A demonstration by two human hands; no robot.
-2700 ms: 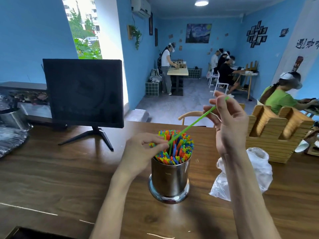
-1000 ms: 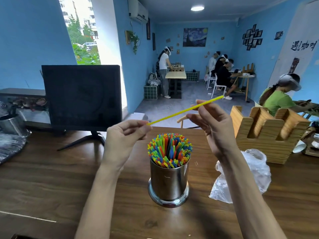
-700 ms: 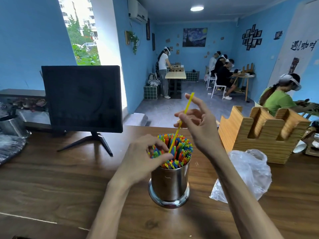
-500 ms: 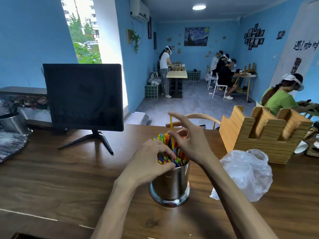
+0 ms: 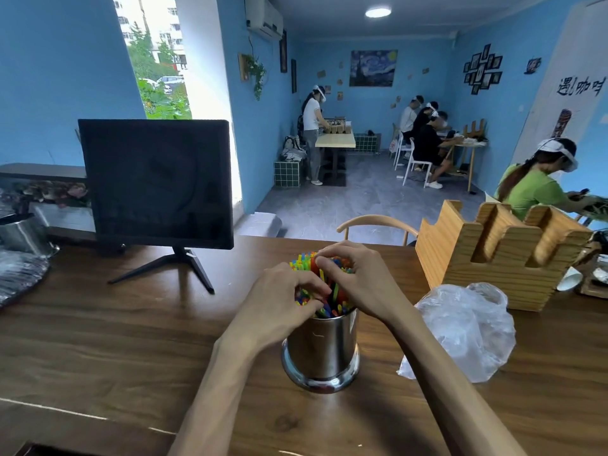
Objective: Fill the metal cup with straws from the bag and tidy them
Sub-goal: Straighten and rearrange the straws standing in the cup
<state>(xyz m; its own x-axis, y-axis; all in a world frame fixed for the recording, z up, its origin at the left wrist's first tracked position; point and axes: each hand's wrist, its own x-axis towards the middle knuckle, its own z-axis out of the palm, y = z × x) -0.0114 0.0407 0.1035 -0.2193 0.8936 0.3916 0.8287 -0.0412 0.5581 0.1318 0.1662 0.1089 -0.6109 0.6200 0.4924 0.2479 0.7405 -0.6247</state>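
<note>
A shiny metal cup (image 5: pixel 320 350) stands on the wooden table in front of me, packed with upright colourful straws (image 5: pixel 332 302). Both hands sit on top of the bundle. My left hand (image 5: pixel 279 297) comes in from the left, its fingertips curled in and pinching among the straw tops. My right hand (image 5: pixel 360 281) covers the right and far side, fingers curled over the straw ends. The hands hide most of the tops. No straw sticks up above the others. A crumpled clear plastic bag (image 5: pixel 467 327) lies to the right of the cup.
A black monitor (image 5: pixel 154 182) on a stand is at the back left. A notched wooden holder (image 5: pixel 493 255) stands at the back right behind the bag. A metal bucket (image 5: pixel 19 233) sits at the far left edge. People work at tables farther back in the room.
My right hand carried a yellow straw to the cup and pushed it down among the others while my left hand guided its tip. Both hands now rest on the bundle.
</note>
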